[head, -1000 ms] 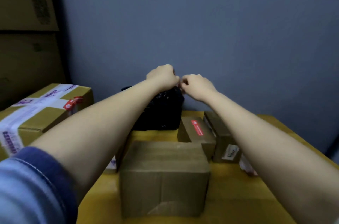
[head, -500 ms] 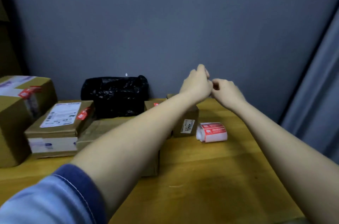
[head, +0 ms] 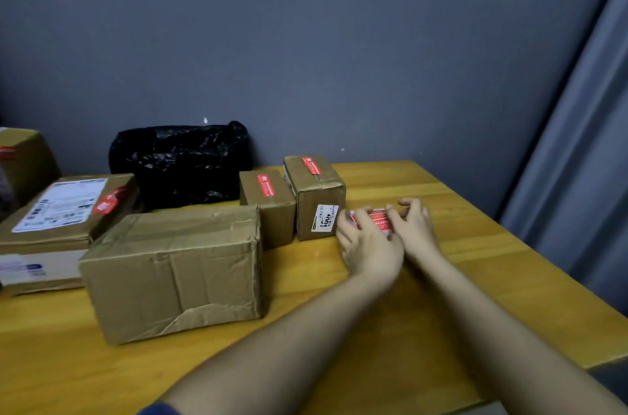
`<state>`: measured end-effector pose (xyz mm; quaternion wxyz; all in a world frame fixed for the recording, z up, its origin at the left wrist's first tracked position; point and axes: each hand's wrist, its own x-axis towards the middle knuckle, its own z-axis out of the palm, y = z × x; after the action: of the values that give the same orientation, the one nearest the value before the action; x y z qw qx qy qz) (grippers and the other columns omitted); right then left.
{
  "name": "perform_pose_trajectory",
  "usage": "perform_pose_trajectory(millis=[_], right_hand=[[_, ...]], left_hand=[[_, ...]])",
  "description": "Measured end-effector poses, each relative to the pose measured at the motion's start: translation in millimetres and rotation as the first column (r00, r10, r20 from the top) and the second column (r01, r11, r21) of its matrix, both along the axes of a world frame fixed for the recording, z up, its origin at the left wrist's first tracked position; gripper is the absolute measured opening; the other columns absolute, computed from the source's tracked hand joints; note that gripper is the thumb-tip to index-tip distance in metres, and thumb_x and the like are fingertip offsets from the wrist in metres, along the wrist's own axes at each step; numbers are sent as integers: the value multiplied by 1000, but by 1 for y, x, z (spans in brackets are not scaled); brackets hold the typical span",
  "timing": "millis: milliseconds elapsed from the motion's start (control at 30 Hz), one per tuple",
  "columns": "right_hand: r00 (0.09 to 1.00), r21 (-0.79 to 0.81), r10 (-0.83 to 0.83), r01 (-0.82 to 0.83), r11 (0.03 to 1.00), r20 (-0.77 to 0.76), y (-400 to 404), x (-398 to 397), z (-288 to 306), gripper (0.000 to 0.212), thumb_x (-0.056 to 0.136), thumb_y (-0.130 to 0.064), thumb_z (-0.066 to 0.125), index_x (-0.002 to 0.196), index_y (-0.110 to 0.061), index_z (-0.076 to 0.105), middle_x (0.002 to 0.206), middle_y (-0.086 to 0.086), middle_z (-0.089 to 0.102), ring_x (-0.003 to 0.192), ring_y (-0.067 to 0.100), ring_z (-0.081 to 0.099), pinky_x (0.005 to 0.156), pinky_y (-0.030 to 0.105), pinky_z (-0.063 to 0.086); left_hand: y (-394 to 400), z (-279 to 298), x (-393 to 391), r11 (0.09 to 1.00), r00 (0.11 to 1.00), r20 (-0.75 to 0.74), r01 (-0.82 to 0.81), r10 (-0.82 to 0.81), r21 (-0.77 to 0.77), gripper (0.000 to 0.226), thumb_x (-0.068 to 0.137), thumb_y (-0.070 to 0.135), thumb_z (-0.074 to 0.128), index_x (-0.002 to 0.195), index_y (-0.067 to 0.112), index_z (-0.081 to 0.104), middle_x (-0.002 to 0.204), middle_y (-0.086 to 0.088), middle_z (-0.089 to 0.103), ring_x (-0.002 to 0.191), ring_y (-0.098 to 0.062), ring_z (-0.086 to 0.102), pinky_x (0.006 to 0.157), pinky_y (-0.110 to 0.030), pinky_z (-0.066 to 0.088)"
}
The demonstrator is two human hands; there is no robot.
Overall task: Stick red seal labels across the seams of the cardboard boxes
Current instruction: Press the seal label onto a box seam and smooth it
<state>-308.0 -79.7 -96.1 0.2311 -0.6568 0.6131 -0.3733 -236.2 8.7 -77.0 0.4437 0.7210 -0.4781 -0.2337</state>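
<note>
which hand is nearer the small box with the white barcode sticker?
Left. The left hand is beside the sticker box, fingers on the label roll. The right hand is across the roll, farther from it.

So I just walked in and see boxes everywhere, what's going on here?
A person is sealing cardboard boxes with red labels. Both hands, left hand and right hand, are on the roll of red labels on the wooden table. Several boxes are already sealed; the big front box shows no label yet.

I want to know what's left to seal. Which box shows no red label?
The large crumpled box at the front; the other boxes each show a red seal.
</note>
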Motion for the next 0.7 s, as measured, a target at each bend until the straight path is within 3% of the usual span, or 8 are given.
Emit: perform_pose_trajectory(millis=[133, 267, 333, 433, 567, 700], right_hand=[[975, -6, 20, -19, 1000, 220, 2, 1, -17, 29, 95, -19, 51, 122, -9, 48, 100, 5, 59, 107, 29, 57, 96, 45, 44], [913, -58, 116, -101, 993, 390, 2, -3, -26, 27, 92, 1, 50, 115, -11, 50, 72, -1, 55, 68, 5, 56, 73, 30, 46], [875, -81, 163, -142, 987, 455, 3, -8, -27, 30, 90, 10, 49, 112, -11, 51, 67, 1, 53, 59, -2, 54, 69, 23, 45], [835, -114, 224, -193, 975, 502, 4, -14, -20, 30, 89, 14, 47, 105, -10, 55, 75, 8, 57, 66, 2, 56, 64, 14, 46], [828, -103, 258, -239, 966, 497, 6, -13, -18, 36, 85, 17, 44, 105, -9, 59, 91, 11, 61, 80, 13, 58, 67, 13, 47], [825, -119, 285, -260, 958, 488, 8, -14, -14, 38, 85, 18, 45, 105, -11, 59, 101, 2, 63, 87, 4, 59, 73, 11, 48]], left_hand=[[-5, -24, -3, 998, 998, -31, -57, 58, 38, 62, 84, 32, 58, 138, 20, 30, 148, -9, 21, 138, -28, 22, 114, -35, 18], [-17, -35, 5, 997, 997, 60, -56, 53, 48, 53, 86, 32, 54, 134, 23, 33, 137, -7, 41, 133, -25, 33, 112, -35, 20], [-22, -38, 10, 1000, 996, 90, -14, 14, 2, 46, 89, 29, 52, 132, 24, 36, 136, -2, 44, 130, -23, 37, 108, -35, 22], [-31, -41, 16, 992, 997, 37, 75, -71, -102, 36, 91, 19, 49, 126, 24, 42, 134, 4, 50, 126, -18, 44, 104, -36, 27], [-40, -44, 22, 958, 978, -147, 108, -150, -264, 27, 87, 13, 48, 108, 30, 49, 116, 7, 60, 113, -17, 55, 102, -36, 38], [-45, -47, 28, 918, 940, -255, 122, -229, -377, 37, 85, -4, 51, 107, 26, 50, 113, 6, 57, 109, -13, 54, 94, -17, 41]])
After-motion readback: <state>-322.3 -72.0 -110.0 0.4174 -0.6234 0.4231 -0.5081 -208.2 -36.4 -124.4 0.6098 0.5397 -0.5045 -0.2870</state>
